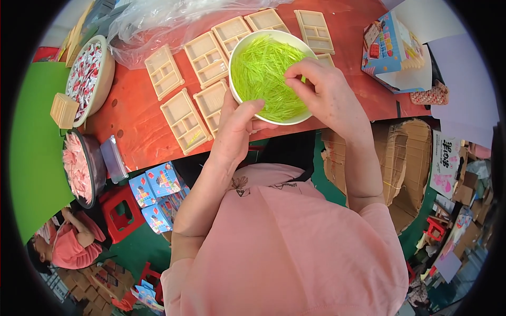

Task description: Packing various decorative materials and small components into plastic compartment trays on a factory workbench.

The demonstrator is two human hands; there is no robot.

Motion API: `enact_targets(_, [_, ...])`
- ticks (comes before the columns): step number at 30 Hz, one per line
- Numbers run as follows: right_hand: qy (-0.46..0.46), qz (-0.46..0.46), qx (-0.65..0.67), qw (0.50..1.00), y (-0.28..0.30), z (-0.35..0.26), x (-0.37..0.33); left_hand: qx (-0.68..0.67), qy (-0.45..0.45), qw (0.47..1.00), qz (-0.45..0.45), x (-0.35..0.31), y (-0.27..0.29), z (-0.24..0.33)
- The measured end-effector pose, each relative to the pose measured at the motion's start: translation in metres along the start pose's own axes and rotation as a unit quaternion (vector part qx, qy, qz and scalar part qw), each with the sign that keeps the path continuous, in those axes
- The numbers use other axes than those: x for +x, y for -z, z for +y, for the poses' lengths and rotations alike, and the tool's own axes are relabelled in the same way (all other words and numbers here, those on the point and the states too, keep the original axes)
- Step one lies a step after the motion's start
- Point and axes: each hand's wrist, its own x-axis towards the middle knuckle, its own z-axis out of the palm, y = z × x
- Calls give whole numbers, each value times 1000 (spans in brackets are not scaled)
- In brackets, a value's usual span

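A white bowl (289, 122) full of thin bright-green plastic sticks (266, 66) is held over the front of the red table. My left hand (235, 126) grips its near-left side, thumb over the rim. Above the right part of the bowl, my right hand (329, 92) has thumb and fingers pinched together; anything between them is too small to make out. Beige compartment trays lie around the bowl. The nearest tray (182, 113) has a few green sticks in one corner compartment (194, 138). Another tray (211, 100) is partly covered by my left hand.
Clear plastic sheeting (153, 31) spreads across the back of the red table (348, 31). At left stand a tub of small wrapped packets (87, 68) and a dark basin of pink pieces (76, 163). A blue printed box (382, 63) sits at right. Someone in pink (79, 239) is at lower left.
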Motion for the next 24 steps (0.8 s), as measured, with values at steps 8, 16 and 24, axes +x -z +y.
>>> enact_targets(8, [39,15,52,998,-6,0,3,-13,3,1000,-8,3,-2,3])
enact_targets(16, [64,9,54,996,-4,10,7,-10,20,1000,-5,5,6,2])
enact_targets(24, [-73,123,-27,989,10,146,31,24,-34,999,30,3,4,10])
